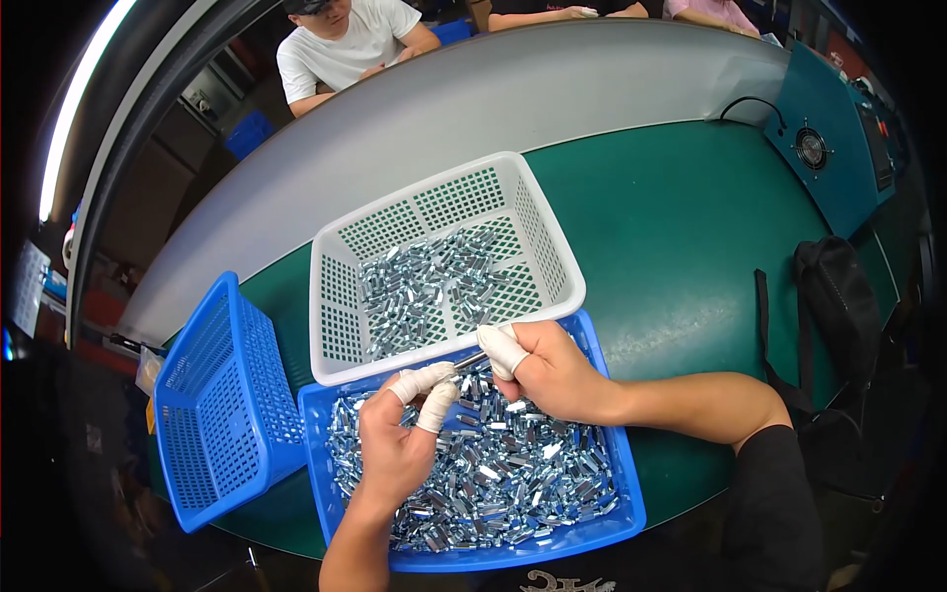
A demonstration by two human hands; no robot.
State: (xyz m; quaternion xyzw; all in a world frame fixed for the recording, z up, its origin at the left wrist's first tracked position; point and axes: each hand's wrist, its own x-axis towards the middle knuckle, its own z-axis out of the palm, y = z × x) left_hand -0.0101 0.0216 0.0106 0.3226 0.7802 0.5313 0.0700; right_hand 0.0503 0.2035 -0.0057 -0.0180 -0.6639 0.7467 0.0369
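My left hand (395, 452) and my right hand (564, 377) meet above a blue tray (634, 513), with white wrappings on some fingertips. Between their pinched fingers runs a slim, shiny metal rod (472, 361); fingers cover both its ends. The tray below is heaped with small silvery metal pieces (503, 483), elongated and flat-sided. Just beyond, a white perforated basket (326, 301) holds a thinner scatter of similar metal pieces (419, 286). Its near rim lies close to my fingers.
A blue perforated basket (242, 395) stands tilted at the left, against the tray. On the green tabletop (671, 217), a teal machine with a fan (794, 138) and a black bag (837, 306) occupy the right. Several people sit beyond the grey partition (612, 84).
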